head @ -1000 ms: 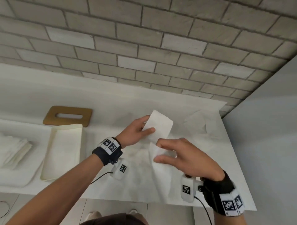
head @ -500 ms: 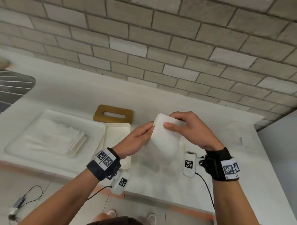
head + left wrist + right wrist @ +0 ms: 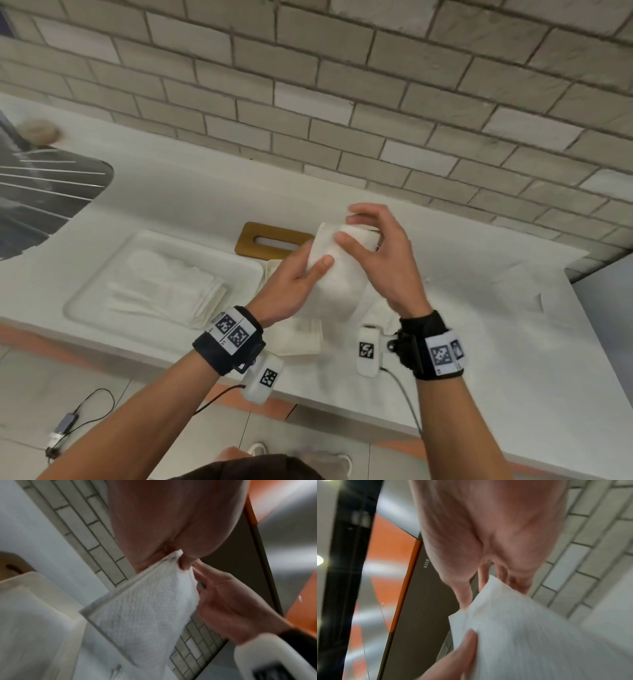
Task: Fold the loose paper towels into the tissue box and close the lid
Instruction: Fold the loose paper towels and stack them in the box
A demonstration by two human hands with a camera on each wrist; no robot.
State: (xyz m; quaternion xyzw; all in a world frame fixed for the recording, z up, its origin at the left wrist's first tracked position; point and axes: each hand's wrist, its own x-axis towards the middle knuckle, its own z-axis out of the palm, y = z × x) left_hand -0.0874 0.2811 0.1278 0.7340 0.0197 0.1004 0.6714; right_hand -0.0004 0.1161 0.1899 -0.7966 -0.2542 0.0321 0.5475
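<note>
Both hands pinch one folded paper towel (image 3: 337, 270) by its top edge above the counter (image 3: 445, 359) — left hand (image 3: 291, 284) thumb-side, right hand (image 3: 383, 260) fingertips — over the open tissue box (image 3: 298, 337), with bare counter to the right.

White counter (image 3: 191, 205) w/ tray (image 3: 85, 301) of folded towels, open tissue box (image 3: 301, 337), wooden lid (image 3: 250, 240)

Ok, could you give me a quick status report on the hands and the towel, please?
Left hand and right hand both pinch the paper towel, held above the counter. Tissue box open, wooden lid off. Nothing blocking.
</note>
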